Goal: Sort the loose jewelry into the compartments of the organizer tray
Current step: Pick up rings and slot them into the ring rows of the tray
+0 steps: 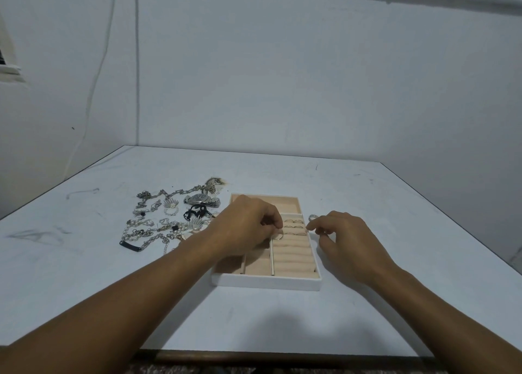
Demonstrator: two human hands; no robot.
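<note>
Pinching a thin ring point(278, 235) between the curled fingers point(274, 220) of the left hand point(248, 228), low over the ring rolls of the organizer tray point(268, 283). Just beyond those fingertips, seated rings point(293, 226) in the far slots of the rolls. Beside the tray's right wall, the right hand point(348, 239), fingers loosely curled, index and thumb close together; cannot tell whether pinching anything. Just past the right fingertips, a silver ring point(313, 218) lying on the tabletop point(282, 320). Well to the left of the left fingers, loose jewelry point(152, 226) in a heap on the tabletop: chains, pearls, leaf-shaped pieces and a wristwatch point(201, 199), its dial too small to read.
</note>
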